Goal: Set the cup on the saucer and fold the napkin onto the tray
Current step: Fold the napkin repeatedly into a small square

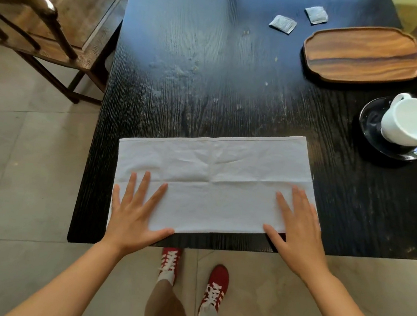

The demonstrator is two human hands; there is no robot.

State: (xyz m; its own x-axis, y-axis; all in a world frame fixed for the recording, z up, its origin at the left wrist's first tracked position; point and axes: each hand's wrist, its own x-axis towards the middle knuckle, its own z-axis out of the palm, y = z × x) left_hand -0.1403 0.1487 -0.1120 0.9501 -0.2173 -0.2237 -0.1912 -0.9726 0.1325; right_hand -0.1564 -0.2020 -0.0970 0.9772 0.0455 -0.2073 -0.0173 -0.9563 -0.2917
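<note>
I am pressing the napkin (215, 184) flat under my open left hand (135, 209) and open right hand (295, 226), judging the next fold should bring its ends together between them.

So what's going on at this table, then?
A person is folding a white napkin at the near edge of a dark table. The left hand and right hand both press flat on it, fingers straight, one at each end; it looks folded once already. The white cup already sits on the dark saucer to the right. The wooden tray farther back holds nothing yet, with two small packets beside it.
</note>
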